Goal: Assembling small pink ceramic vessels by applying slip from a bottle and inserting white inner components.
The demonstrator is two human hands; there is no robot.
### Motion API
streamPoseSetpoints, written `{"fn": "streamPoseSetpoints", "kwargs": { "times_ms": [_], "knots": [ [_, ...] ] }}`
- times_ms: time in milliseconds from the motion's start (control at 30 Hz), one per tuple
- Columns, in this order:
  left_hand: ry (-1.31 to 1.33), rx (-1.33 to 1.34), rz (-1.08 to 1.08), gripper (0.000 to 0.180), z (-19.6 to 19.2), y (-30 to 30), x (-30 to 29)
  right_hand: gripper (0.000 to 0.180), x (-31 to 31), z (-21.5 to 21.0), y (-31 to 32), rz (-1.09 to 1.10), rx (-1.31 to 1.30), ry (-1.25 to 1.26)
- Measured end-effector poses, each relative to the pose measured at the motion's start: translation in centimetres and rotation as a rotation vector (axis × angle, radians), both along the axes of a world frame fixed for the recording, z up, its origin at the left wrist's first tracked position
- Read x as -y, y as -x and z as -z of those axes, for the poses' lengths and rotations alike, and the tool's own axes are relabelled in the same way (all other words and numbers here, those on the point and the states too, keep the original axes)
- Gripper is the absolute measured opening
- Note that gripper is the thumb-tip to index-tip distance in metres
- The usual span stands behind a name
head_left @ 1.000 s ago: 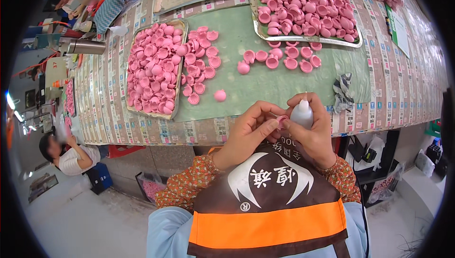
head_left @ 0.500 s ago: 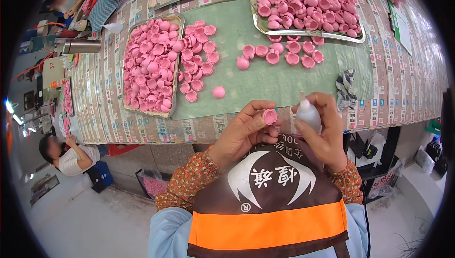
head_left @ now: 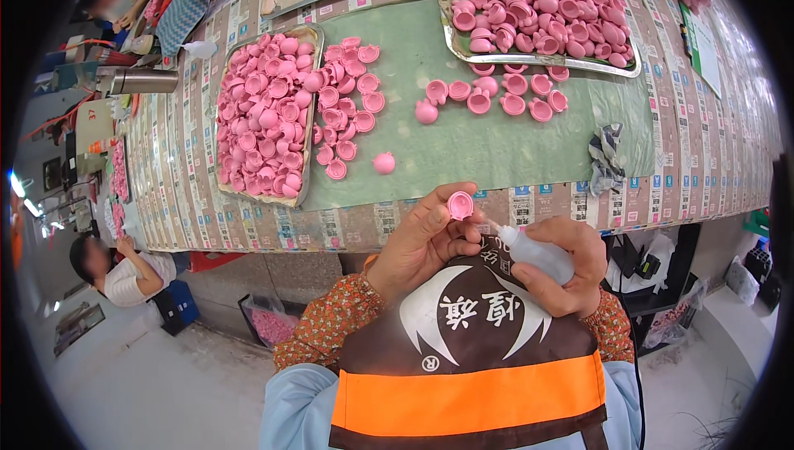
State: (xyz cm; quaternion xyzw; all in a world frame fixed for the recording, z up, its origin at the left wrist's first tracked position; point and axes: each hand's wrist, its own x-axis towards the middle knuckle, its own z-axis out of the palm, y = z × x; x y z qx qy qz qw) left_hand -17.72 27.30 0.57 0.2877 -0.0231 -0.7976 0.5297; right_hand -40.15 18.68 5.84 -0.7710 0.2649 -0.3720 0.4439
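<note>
Left hand [head_left: 413,239]: fingers pinching one pink cup [head_left: 461,205], hollow side showing, at the near edge of the tabletop [head_left: 178,165].
Right hand [head_left: 583,272]: fingers wrapped round a pale squeeze bottle [head_left: 542,257]; long axis aslant, nozzle directed leftward at the cup, seemingly just short of it.
Cup: left of the right fingers; left hand nearer.
Beyond: loose pink cups; heaped tray [head_left: 308,165] toward the tabletop's left edge; larger tray [head_left: 571,63], cut off at top.
Indistinct: exact nozzle gap; fingertips behind the cup, hidden.
</note>
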Motion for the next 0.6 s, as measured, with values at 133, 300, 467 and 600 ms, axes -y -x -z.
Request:
{"fn": "streamPoseSetpoints", "kwargs": {
  "times_ms": [133, 300, 467, 600],
  "knots": [
    [-0.008, 0.020, -0.005, 0.059, -0.4, 0.2, 0.0, 0.037, 0.4, -0.4, -0.3, -0.047, -0.027, 0.044],
    [-0.016, 0.039, -0.007, 0.062, -0.6, 0.3, 0.0, 0.037, 0.1, 0.5, -0.4, -0.072, 0.030, 0.037],
    [-0.017, 0.066, 0.004, 0.062, -0.7, 0.5, 0.0, 0.038, 0.2, 0.4, -0.6, -0.072, 0.012, 0.050],
    [-0.016, 0.096, 0.011, 0.061, -0.7, 0.5, -0.1, 0.036, 0.1, 0.4, -0.6, -0.076, 0.007, 0.052]
  ]
}}
